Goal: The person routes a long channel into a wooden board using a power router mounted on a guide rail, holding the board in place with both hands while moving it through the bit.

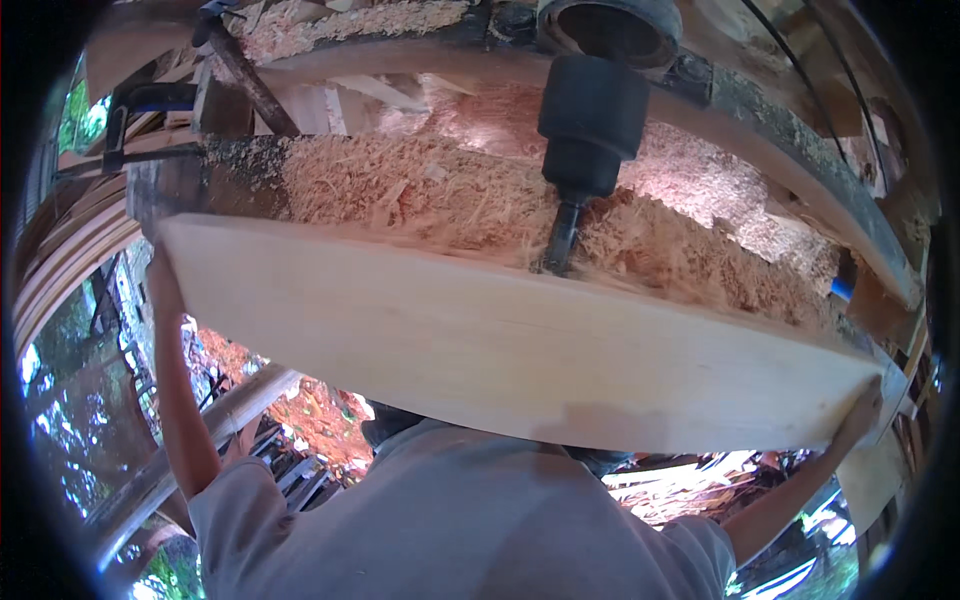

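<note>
A long, pale wooden board (480, 340) spans the view in front of my chest, its right end lower in the picture than its left. My left hand (166, 285) grips the board's left end, with the fingers mostly hidden behind it. At the opposite end, my right hand (860, 412) is closed around the right corner. A dark drill chuck (593, 120) hangs over the far edge, and its bit (563, 238) reaches down to that edge. Whether the bit is inside the wood or just beside it, I cannot tell.
Wood shavings (400, 190) lie heaped on the work table (165, 190) behind the board. A metal clamp (118, 130) and a dark bar (250, 80) stand at the far left. Stacked curved-looking planks (75, 255) are on the left, above a round pole (190, 450). Black cables (850, 90) hang at far right.
</note>
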{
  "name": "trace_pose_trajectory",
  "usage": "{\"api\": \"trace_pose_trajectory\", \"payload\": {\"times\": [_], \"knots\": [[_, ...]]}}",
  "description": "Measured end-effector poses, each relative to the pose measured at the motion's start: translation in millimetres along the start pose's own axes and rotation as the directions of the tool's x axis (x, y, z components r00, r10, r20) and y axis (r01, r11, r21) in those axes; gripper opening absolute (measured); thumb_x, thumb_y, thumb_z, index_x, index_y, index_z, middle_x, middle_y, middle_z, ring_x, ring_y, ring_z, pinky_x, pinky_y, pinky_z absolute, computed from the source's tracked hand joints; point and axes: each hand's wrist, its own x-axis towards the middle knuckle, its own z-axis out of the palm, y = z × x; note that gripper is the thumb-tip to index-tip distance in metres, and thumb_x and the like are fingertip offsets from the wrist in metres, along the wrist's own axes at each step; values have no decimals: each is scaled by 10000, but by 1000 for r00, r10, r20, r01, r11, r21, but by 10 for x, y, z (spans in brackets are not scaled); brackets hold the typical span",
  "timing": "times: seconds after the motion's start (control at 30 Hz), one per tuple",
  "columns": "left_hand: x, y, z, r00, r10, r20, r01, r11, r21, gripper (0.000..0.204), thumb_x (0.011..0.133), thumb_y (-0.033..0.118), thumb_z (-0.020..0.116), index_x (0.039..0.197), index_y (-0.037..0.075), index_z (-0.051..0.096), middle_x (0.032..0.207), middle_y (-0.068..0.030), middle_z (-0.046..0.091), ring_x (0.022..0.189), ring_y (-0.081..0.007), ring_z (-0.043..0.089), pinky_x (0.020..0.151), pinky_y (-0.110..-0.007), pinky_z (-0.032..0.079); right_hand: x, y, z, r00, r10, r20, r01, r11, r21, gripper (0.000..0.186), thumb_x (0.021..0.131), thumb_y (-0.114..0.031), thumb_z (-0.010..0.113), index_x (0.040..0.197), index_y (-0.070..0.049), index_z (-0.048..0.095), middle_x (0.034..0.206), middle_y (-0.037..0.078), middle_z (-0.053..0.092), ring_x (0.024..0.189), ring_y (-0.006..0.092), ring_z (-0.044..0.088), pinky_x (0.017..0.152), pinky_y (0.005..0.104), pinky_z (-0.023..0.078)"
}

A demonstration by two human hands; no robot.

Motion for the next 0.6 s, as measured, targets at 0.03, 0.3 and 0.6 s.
{"api": "trace_pose_trajectory", "payload": {"times": [0.03, 0.3, 0.6], "knots": [[-128, 363, 153, 998, -57, -38, 54, 996, -70, 694, 1084, 535, 285, 1185, -25, 683, 964, -193, 739, 910, -301, 716, 824, -427, 541, 188, 262, -63, 994, 102, 38, -104, 991, 86, 740, 967, -613, 511, 1366, 3, 598, 1266, 242, 662, 1171, 383, 625, 1023, 456, 457], [-1224, 2034, 888, 980, -180, -81, 153, 953, -261, 727, 1066, 556, 328, 1158, -63, 697, 1004, -216, 731, 965, -320, 690, 886, -424, 501, 1511, 1441, -623, 999, 31, 31, -25, 984, -179, 829, 962, -690, 451, 1355, 24, 604, 1315, 218, 647, 1177, 341, 618, 1054, 406, 439], [-816, 1639, 653, 973, -229, -36, 209, 936, -284, 660, 1085, 522, 337, 1183, -21, 699, 1004, -142, 733, 915, -223, 695, 826, -365, 519, 1001, 890, -479, 973, 224, 59, -223, 975, -21, 841, 964, -694, 448, 1331, 44, 615, 1293, 225, 652, 1162, 334, 625, 1032, 411, 454]]}}
